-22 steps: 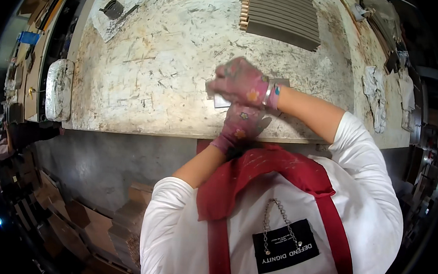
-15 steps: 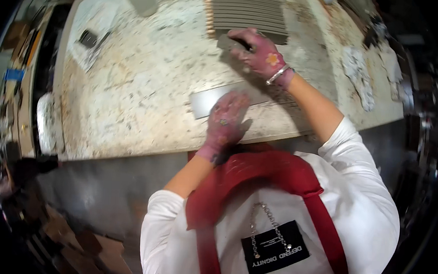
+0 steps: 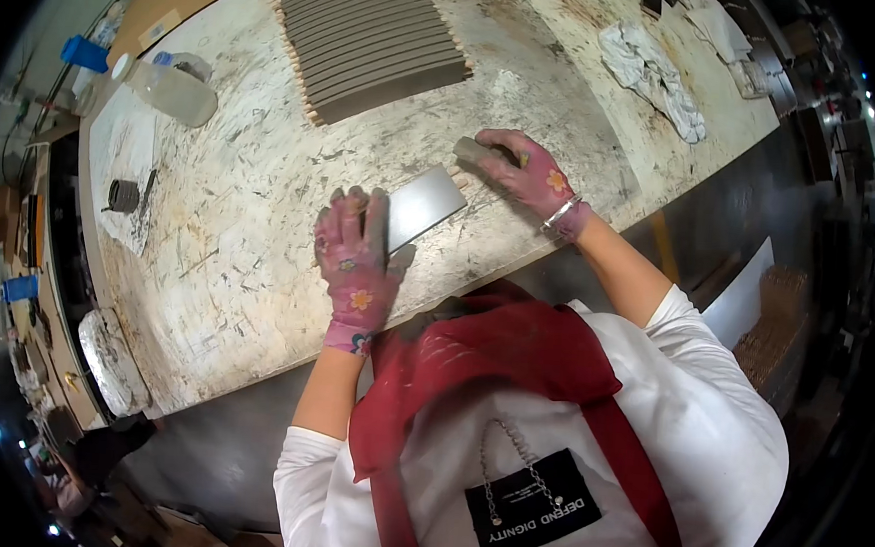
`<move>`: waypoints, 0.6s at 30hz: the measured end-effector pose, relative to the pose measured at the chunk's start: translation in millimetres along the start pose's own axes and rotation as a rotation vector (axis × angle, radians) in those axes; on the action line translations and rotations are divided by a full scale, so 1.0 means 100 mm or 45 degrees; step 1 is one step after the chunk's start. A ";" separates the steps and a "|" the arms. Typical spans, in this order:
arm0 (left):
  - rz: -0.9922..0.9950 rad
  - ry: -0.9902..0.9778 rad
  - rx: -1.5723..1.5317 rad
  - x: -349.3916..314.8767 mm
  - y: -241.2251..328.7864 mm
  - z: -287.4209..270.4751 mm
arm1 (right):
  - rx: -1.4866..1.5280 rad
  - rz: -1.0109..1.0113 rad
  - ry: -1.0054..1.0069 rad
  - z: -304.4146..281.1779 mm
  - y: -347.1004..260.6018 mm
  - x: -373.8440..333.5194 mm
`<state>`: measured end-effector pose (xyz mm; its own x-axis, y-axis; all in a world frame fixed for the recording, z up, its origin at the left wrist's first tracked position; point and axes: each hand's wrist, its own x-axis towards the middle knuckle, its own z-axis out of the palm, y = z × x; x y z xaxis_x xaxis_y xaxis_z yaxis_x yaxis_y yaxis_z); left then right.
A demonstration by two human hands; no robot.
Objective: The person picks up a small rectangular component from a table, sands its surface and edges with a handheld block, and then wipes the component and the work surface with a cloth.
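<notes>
Grey panel [image 3: 424,209] is lying on the worktable [image 3: 237,271], possibly risking a slip if the left hand [image 3: 353,255], fingers outstretched at its left end, is bracing weakly while the right hand [image 3: 535,179] is pinching a grey block [image 3: 475,153].

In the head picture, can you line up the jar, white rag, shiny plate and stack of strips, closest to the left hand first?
From the left hand:
1. Shiny plate: right by its fingers, to the right.
2. Stack of strips: straight ahead.
3. Jar: ahead, to the left.
4. White rag: far to the right.
</notes>
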<state>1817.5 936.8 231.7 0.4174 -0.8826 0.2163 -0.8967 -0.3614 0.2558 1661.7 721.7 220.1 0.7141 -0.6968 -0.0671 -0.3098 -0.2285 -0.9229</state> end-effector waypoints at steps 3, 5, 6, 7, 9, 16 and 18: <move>-0.017 0.061 -0.016 -0.05 -0.02 -0.07 | 0.127 0.020 0.019 -0.08 -0.01 -0.02; 0.046 0.041 -0.006 -0.13 -0.01 -0.10 | 0.205 0.051 0.041 -0.22 0.01 0.00; 0.079 -0.043 -0.040 -0.18 0.01 -0.11 | 0.206 0.220 0.118 -0.38 0.04 0.03; 0.102 -0.155 -0.066 -0.24 0.02 -0.11 | 0.243 0.287 0.168 -0.52 0.08 0.08; 0.118 -0.118 -0.131 -0.34 0.06 -0.11 | 0.847 0.110 0.318 -0.93 0.22 0.29; 0.218 0.055 -0.326 -0.32 0.17 -0.02 | 0.524 0.138 0.726 -2.41 1.05 0.98; 0.185 -0.005 -0.309 -0.28 0.23 -0.06 | 0.551 0.311 0.769 -2.60 1.32 1.08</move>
<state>1786.4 955.5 237.2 0.2859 -0.9212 0.2640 -0.8853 -0.1485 0.4407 1534.7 439.3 189.9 0.1530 -0.9710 -0.1839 -0.0531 0.1778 -0.9826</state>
